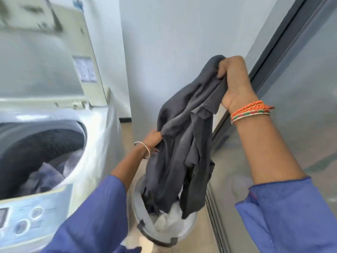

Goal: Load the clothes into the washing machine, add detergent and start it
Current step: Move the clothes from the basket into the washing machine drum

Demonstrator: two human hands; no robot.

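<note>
A dark grey garment (184, 143) hangs in the air above a laundry basket (144, 227) on the floor. My right hand (235, 79) grips its top end, raised high. Lower down, my left hand (152, 138) pinches its left edge. The garment's bottom still dips into the basket, where white clothes (169, 221) lie. On the left stands a top-loading washing machine (94, 143) with its lid (40, 57) raised. Bluish-grey clothes (47, 178) lie inside its drum.
The machine's control panel (27, 220) with round buttons faces me at the lower left. A glass sliding door with a dark frame (273, 52) runs along the right. A white wall stands behind, and the basket fills the narrow floor strip between machine and door.
</note>
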